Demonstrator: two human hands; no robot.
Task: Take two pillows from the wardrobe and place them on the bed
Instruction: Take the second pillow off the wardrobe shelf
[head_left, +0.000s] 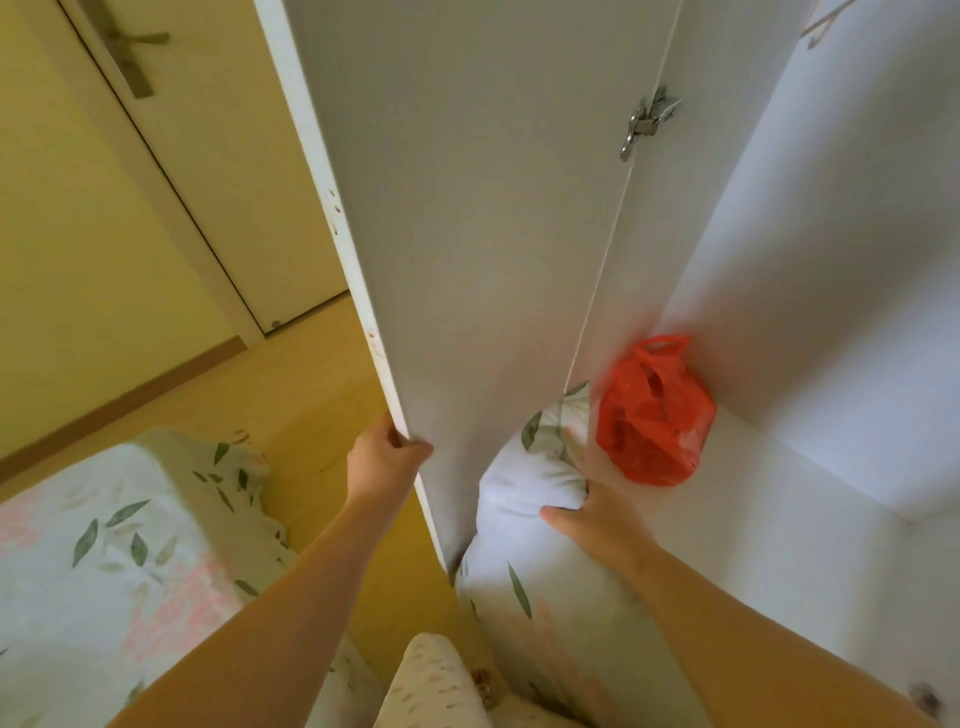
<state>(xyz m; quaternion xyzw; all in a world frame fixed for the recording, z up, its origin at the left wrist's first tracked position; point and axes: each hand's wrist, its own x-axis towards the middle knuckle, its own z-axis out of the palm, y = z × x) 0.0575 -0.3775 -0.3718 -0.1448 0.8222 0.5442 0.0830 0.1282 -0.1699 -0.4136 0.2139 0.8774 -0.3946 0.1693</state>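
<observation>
With my left hand (387, 457) gripping the wardrobe door (467, 234) wide, my right hand (592, 512) should squeeze the pillow (524, 483) firmly and draw it clear of the red bag (652, 415).

White leaf-print pillow (524, 525), bunched and upright on wardrobe (779, 519) floor, against door; matching bed (104, 545) left.

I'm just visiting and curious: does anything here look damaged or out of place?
Slightly. The wardrobe door has chipped, brownish marks along its front edge, above the left hand holding it. A red plastic bag sits in the wardrobe's back corner beside the pillow the right hand grips.
</observation>
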